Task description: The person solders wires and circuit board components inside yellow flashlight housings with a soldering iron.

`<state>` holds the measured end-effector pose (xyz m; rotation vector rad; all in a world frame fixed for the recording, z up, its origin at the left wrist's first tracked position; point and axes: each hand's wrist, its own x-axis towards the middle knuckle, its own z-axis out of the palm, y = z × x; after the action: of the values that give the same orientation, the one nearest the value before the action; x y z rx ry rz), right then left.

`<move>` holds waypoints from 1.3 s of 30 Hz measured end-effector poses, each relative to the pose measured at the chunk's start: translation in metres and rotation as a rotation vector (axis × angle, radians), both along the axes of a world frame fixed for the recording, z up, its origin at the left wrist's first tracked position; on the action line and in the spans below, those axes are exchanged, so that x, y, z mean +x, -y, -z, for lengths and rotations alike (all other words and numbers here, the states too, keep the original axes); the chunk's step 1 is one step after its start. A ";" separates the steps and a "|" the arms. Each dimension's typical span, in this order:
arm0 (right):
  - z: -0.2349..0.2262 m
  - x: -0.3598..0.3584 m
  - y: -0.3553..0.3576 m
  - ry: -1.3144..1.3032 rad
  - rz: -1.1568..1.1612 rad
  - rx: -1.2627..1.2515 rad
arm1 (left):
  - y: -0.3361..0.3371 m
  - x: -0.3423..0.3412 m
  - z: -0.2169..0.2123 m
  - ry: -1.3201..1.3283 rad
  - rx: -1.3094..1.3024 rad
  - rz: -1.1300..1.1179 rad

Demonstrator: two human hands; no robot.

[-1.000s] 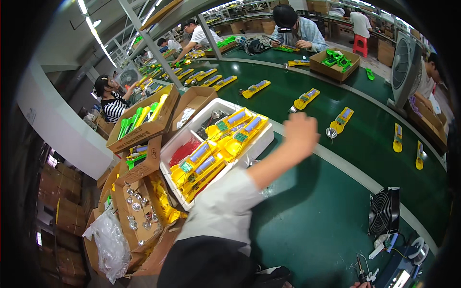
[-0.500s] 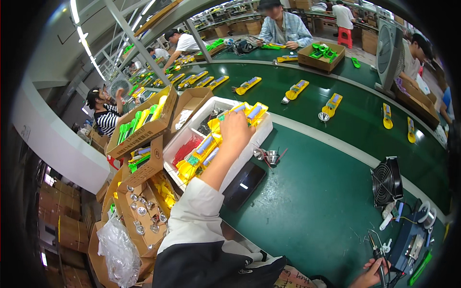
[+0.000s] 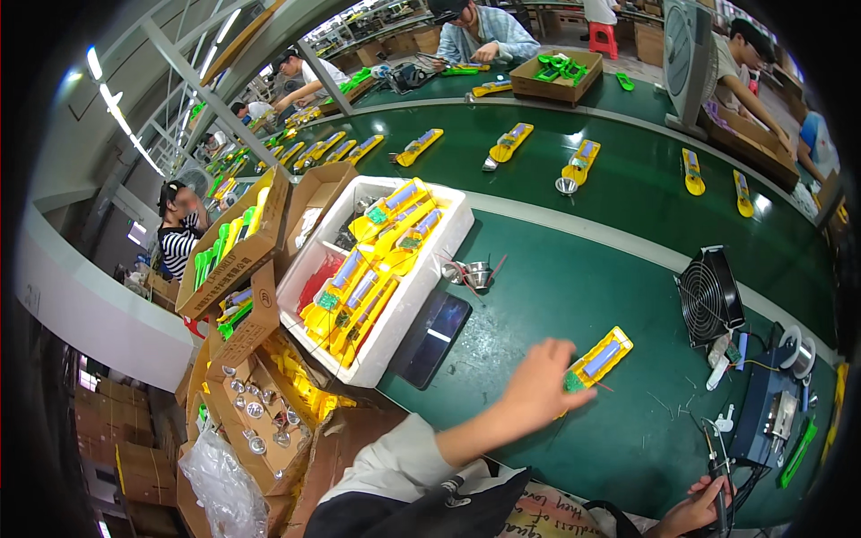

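On the table (image 3: 538,269), yellow casing (image 3: 603,359) at two o'clock from nearer left hand (image 3: 543,386), long axis seven-to-one; fingers (image 3: 561,350) half-curled over its end, hold unclear; right hand (image 3: 698,509) grips soldering iron (image 3: 717,470).

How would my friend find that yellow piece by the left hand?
Start at the green worktop. There, the left hand covers one end of a yellow casing with a blue-purple cylinder. Unlike lookalikes crowded in the white box, this one has that hand on it.

I see dark print (image 3: 221,280) on upper carton (image 3: 256,244), round mark (image 3: 265,299) on lower carton (image 3: 269,316), handwriting-style lettering (image 3: 545,509) on pale clothing (image 3: 525,524)
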<state>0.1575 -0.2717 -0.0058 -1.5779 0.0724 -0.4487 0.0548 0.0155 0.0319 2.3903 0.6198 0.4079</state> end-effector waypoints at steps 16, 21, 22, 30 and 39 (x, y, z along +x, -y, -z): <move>0.009 -0.003 0.003 -0.024 -0.013 0.055 | -0.172 0.036 0.002 -0.572 0.638 -0.350; 0.004 -0.006 -0.011 -0.057 -0.048 0.074 | -0.154 0.001 -0.034 0.186 0.598 -0.104; 0.005 -0.006 -0.015 -0.044 -0.058 0.088 | -0.145 -0.003 -0.038 0.185 0.540 -0.095; 0.004 -0.015 -0.047 -0.072 -0.234 0.153 | -0.045 -0.056 0.009 0.053 0.417 0.147; 0.002 -0.021 -0.056 -0.050 -0.267 0.010 | 0.008 -0.055 0.040 0.205 0.033 -0.096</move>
<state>0.1365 -0.2154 -0.0079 -1.5619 -0.0972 -0.2000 -0.0005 0.0079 -0.0079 2.3172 0.6389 0.7002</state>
